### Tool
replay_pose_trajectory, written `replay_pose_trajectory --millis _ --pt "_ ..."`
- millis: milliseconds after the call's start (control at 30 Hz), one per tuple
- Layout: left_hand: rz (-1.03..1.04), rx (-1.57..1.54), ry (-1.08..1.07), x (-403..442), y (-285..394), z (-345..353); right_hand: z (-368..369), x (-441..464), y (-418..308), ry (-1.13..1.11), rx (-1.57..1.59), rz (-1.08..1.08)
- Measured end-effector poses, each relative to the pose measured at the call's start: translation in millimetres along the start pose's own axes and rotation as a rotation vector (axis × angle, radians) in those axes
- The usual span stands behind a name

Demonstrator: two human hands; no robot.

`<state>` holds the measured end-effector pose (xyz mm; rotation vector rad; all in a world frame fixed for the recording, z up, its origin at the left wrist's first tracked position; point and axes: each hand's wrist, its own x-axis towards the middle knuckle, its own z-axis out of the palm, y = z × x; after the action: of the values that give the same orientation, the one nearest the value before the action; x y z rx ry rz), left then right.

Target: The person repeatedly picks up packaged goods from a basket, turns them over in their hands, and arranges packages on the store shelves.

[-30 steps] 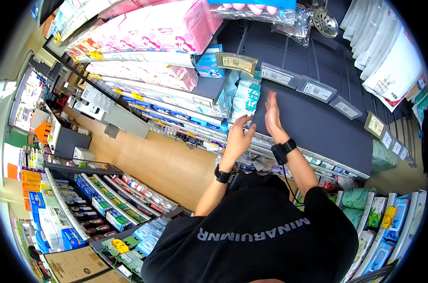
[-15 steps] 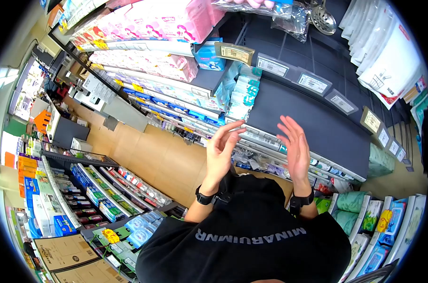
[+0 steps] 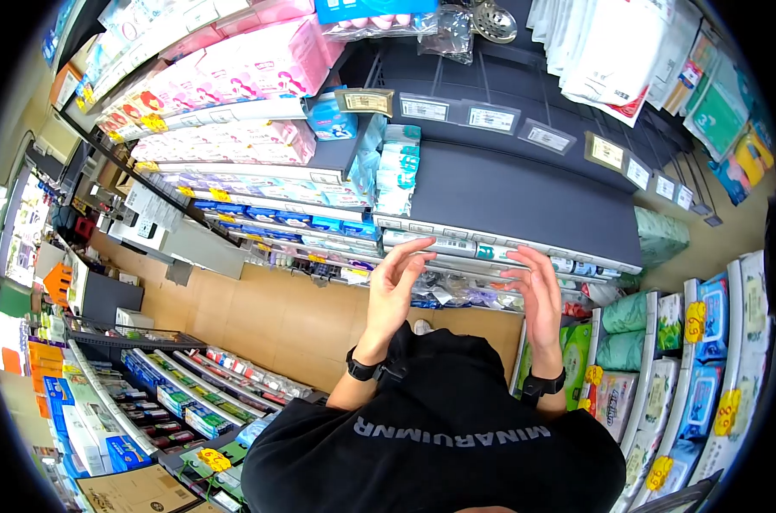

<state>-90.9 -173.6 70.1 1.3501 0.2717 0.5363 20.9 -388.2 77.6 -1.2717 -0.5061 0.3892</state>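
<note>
My left hand is raised over the front edge of the dark shelf, fingers curved and apart, holding nothing. To its right, at a similar height, my right hand also has its fingers spread and bent, with nothing in it. The two hands face each other with a gap between them. Beyond them lies the dark shelf board, with white and teal packets standing in a row at its left end. Light blue packs lean beside those packets.
Pink packages fill the upper left shelf. White bags hang at the upper right, near a slotted metal ladle. Wipes packs line shelves at the lower right. Cartons sit at the lower left.
Both hands have drawn back from beside the teal packets and moved apart. The view has turned to the right, showing more of the right-hand shelves and hanging goods.
</note>
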Motion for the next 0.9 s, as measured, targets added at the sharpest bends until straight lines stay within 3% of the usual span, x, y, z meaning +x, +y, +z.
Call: replay_pose_trajectory --millis 533,900 --pt "-0.118 -0.065 -0.114 -111 -13 12 10 -147 -14 0.261 0.018 -0.057" --pt "-0.275 -0.055 -0.483 -167 -26 73 -3 -278 -35 0.582 -0.049 -0.034"
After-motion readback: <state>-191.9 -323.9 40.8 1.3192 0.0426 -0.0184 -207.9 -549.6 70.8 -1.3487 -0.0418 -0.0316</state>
